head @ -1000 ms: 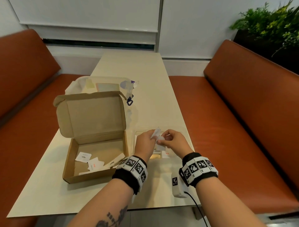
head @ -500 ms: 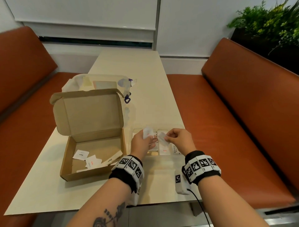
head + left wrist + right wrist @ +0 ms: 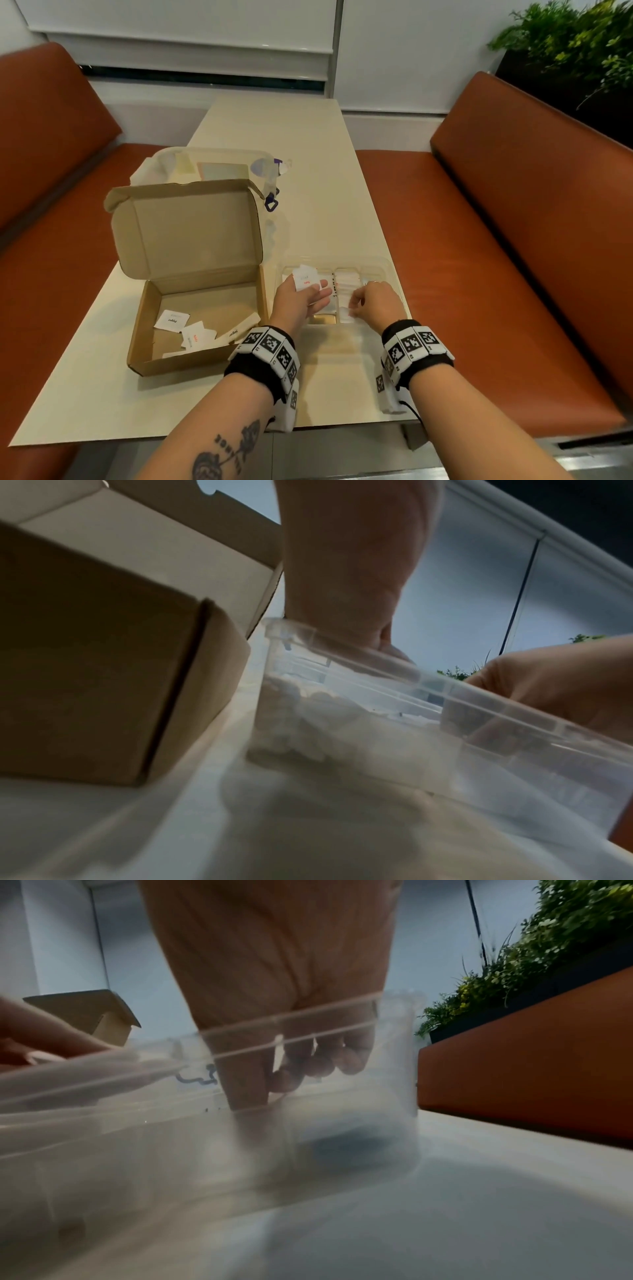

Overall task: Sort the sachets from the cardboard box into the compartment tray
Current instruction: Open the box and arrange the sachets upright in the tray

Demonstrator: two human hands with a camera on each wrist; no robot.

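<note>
An open cardboard box [image 3: 198, 363] lies on the table's left with several white sachets [image 3: 171, 320] on its floor. Right of it stands the clear compartment tray [image 3: 387, 265], which holds white sachets. My left hand [image 3: 315, 291] hovers over the tray's left compartment and grips a few white sachets [image 3: 304, 277] between thumb and fingers. My right hand [image 3: 354, 306] reaches down into the middle compartment, fingers curled, pinching a thin white sachet low near the floor. In the right wrist view the right hand [image 3: 281, 1074] shows through the tray wall [image 3: 394, 1042]. The left wrist view shows the box [image 3: 103, 669] beside the tray [image 3: 479, 696].
A clear lidded plastic container [image 3: 212, 164] with a purple clip [image 3: 272, 205] stands behind the box. Orange benches [image 3: 513, 240] run along both sides of the beige table [image 3: 291, 137]. Green plants [image 3: 565, 44] fill the back right corner.
Both hands came apart and dropped from above the tray. The right hand went down into the middle compartment with one sachet, and the left hand kept the rest over the left compartment.
</note>
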